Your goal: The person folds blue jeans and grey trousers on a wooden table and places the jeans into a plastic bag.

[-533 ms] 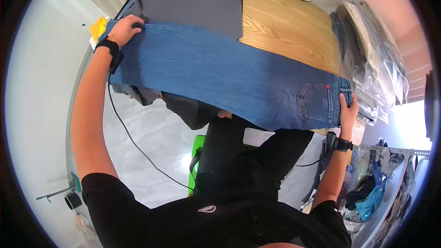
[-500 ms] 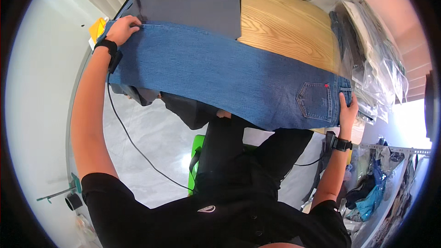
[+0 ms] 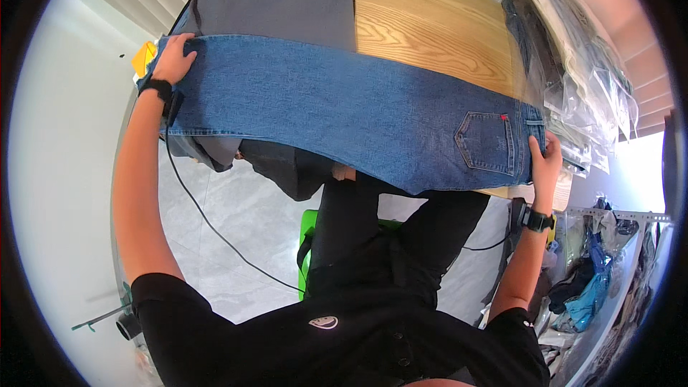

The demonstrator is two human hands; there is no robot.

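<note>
A pair of blue jeans [image 3: 308, 104], folded lengthwise, stretches across the near side of the wooden table. Its waistband end, with a stitched back pocket and a small red tab, points right; the leg end is at the left. My left hand [image 3: 174, 61] lies on the leg end near its far corner, fingers stretched out and thumb apart. At the waistband, my right hand [image 3: 547, 158] grips the edge with the thumb on top; its other fingers are partly hidden. Under the leg end lies a dark grey garment [image 3: 279, 0].
Clear-bagged folded clothes [image 3: 580, 64] are stacked at the table's [image 3: 430, 18] right. A yellow item [image 3: 144, 59] sits by the left edge. Below right, a rack [image 3: 609, 218] holds bagged garments. A black cable [image 3: 215, 226] runs from my left wrist past a green seat [image 3: 308, 240].
The jeans look flatter and straighter at the leg end. My left hand has shifted slightly left and down, its fingers now stretched out. The right hand still holds the waistband.
</note>
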